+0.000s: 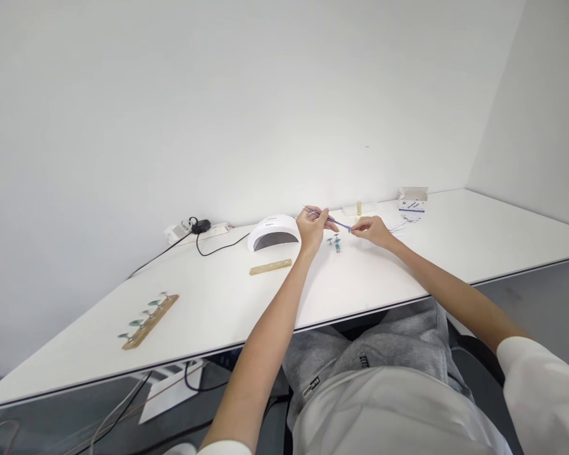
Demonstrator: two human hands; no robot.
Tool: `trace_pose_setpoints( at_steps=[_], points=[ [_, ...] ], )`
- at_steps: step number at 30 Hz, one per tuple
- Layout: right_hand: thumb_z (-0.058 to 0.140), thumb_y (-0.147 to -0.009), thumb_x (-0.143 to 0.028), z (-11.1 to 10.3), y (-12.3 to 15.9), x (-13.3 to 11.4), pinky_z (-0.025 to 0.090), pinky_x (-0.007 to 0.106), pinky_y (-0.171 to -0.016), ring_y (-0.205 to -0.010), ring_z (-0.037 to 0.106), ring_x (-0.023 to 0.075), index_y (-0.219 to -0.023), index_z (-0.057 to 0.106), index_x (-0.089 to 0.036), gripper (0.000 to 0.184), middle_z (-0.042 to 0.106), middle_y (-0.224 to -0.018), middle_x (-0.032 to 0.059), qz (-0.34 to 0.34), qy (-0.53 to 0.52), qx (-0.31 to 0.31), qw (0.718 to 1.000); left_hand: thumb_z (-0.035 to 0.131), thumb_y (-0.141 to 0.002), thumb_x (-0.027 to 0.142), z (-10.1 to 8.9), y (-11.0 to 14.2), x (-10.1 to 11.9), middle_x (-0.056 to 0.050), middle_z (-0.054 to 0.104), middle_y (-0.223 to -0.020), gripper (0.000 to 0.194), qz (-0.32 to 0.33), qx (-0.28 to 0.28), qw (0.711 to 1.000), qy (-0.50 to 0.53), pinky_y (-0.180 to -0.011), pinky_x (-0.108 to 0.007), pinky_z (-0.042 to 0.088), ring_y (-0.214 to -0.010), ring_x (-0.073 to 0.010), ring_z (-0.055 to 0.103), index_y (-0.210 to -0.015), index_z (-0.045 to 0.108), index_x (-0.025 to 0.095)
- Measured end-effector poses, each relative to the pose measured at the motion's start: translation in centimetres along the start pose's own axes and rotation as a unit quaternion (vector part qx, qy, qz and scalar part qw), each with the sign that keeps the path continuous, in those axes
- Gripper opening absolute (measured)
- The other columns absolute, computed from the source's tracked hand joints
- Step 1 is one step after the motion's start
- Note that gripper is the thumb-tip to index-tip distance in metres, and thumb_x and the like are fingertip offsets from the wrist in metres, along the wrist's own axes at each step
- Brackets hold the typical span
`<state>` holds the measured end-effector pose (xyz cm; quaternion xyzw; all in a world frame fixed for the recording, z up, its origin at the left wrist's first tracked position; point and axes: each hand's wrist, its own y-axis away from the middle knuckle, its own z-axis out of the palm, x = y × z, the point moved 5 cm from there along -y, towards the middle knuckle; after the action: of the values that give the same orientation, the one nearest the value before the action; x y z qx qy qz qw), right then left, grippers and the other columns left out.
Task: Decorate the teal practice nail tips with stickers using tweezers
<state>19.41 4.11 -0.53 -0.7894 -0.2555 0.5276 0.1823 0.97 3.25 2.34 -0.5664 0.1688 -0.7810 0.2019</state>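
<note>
My left hand [314,226] is closed around a slim purple-blue tool [337,223], held slantwise like a pen; whether it is tweezers or a brush I cannot tell. Its lower right end meets the fingertips of my right hand [370,230]. Those fingers are pinched on a small teal piece [349,230], mostly hidden and too small to name exactly. Just below and left of it, several small teal pieces on short stands [337,244] are grouped on the white table [360,278].
A white arched lamp [274,232] stands left of my hands, with a wooden strip [270,266] before it. Farther left, another wooden strip [150,322] carries several green-topped stands. A cabled black adapter [200,225] lies near the wall. A small open box [412,200] is at the back right.
</note>
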Motion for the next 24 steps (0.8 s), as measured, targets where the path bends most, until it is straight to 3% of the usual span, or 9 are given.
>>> trace_pose_setpoints(
  at_steps=[7, 15, 24],
  points=[
    [0.069, -0.066, -0.024, -0.03, 0.03, 0.03, 0.050, 0.027, -0.064, -0.064, 0.062, 0.0149, -0.071, 0.076, -0.017, 0.011, 0.070, -0.070, 0.0054, -0.011, 0.014, 0.000, 1.000, 0.075, -0.070, 0.040, 0.25, 0.13, -0.12, 0.001, 0.064, -0.059, 0.039, -0.001, -0.012, 1.000, -0.008, -0.048, -0.029, 0.056, -0.042, -0.0145, 0.062, -0.079, 0.044, 0.018],
    [0.070, -0.066, -0.024, -0.04, -0.02, 0.26, 0.052, 0.028, -0.067, -0.068, 0.064, 0.0164, -0.072, 0.076, -0.017, 0.011, 0.073, -0.076, 0.0069, -0.012, 0.002, 0.007, 1.000, 0.074, -0.071, 0.039, -0.52, -0.34, -0.10, 0.001, 0.065, -0.060, 0.039, -0.001, 0.022, 1.000, 0.010, -0.050, -0.031, 0.057, -0.043, -0.0158, 0.063, -0.081, 0.043, 0.018],
    [0.071, -0.066, -0.025, -0.21, -0.04, 0.05, 0.051, 0.028, -0.066, -0.068, 0.065, 0.0167, -0.071, 0.076, -0.017, 0.011, 0.073, -0.075, 0.0069, 0.002, -0.010, 0.021, 1.000, 0.074, -0.071, 0.035, -0.22, -0.20, -0.16, 0.000, 0.065, -0.060, 0.036, -0.010, 0.007, 1.000, 0.010, -0.048, -0.030, 0.056, -0.041, -0.0155, 0.062, -0.079, 0.043, 0.018]
  ],
)
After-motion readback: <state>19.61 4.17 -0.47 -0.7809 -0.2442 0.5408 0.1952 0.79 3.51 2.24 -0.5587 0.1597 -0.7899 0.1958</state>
